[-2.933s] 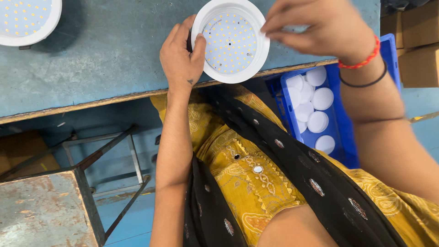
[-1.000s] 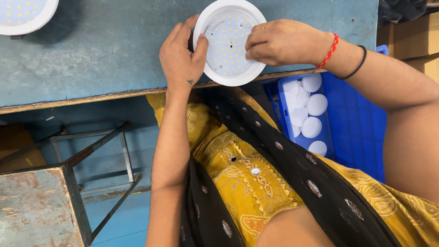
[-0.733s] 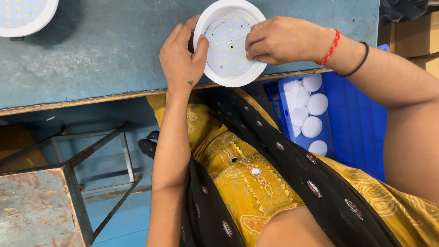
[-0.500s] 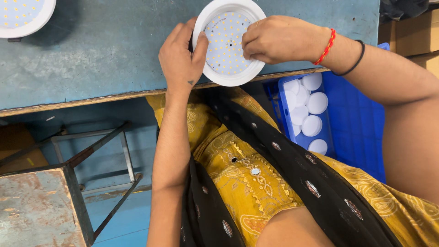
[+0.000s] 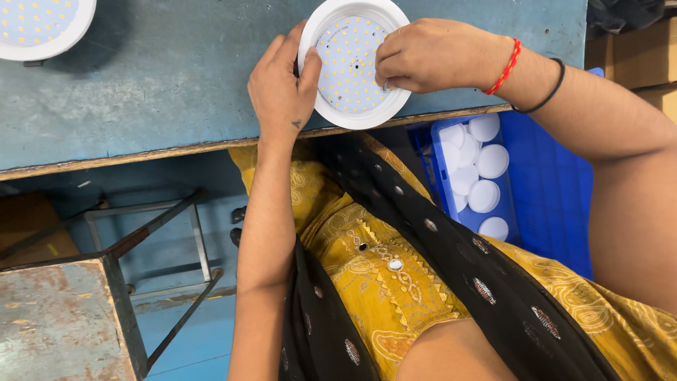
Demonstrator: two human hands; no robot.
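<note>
One round white lamp housing with a dotted LED board [image 5: 350,67] lies at the near edge of the blue-grey bench [image 5: 162,92]. The left hand [image 5: 282,88] grips its rim with curled fingers; the right hand [image 5: 430,55] pinches closed on the board. A second similar lamp [image 5: 39,25] sits far left. Six white round discs [image 5: 479,169] are visible in one blue plastic crate [image 5: 557,204].

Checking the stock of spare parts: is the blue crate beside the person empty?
No, the blue crate holds several round white discs stacked along its near side, just below the table edge.
</note>
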